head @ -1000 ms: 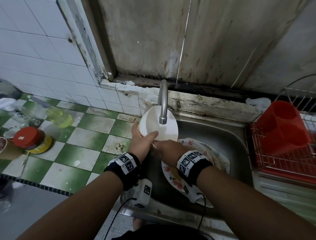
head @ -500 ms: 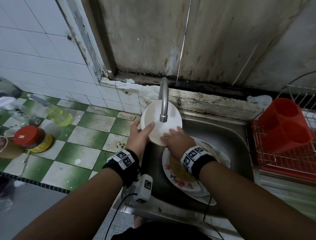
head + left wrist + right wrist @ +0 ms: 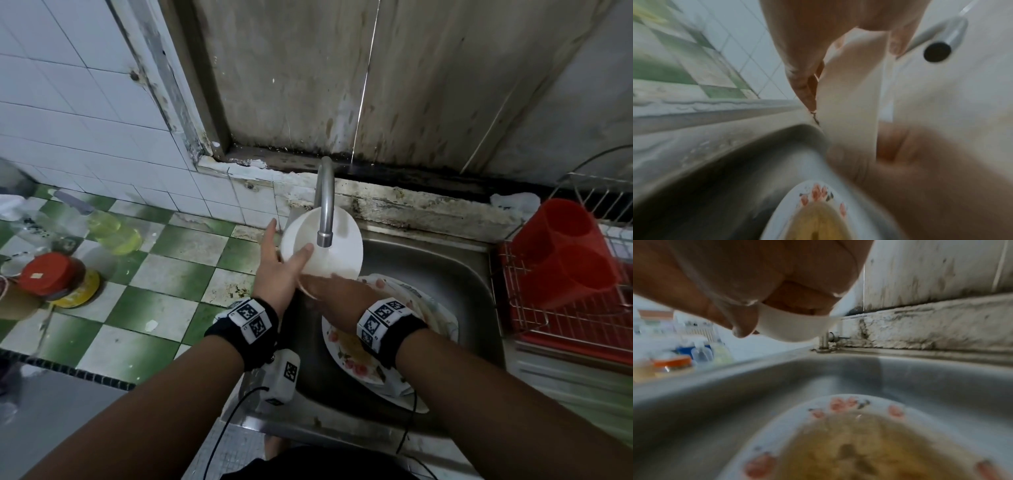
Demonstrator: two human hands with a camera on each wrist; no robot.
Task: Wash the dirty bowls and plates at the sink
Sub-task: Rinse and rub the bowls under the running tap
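Under the faucet (image 3: 325, 205) a white bowl (image 3: 337, 255) is held tilted, its opening toward me, and water seems to run into it. My left hand (image 3: 284, 260) grips its left rim, thumb inside and fingers behind, as the left wrist view shows with the left hand (image 3: 797, 48) on the bowl (image 3: 849, 97). My right hand (image 3: 339, 291) holds the bowl from below; in the right wrist view the right hand (image 3: 735, 280) curls against the bowl's (image 3: 793, 326) underside. Flowered plates (image 3: 352, 359) with yellowish residue lie in the sink (image 3: 455, 284) beneath.
A wire dish rack (image 3: 548, 325) with a red cutlery holder (image 3: 561, 257) stands right of the sink. On the green-and-white checked counter (image 3: 154, 291) at the left are a red-lidded jar (image 3: 51, 274) and a yellow-green bottle (image 3: 113, 229).
My right hand moved from the bowl's lower edge up across its inside, then back down under it. The left hand kept its grip on the rim.
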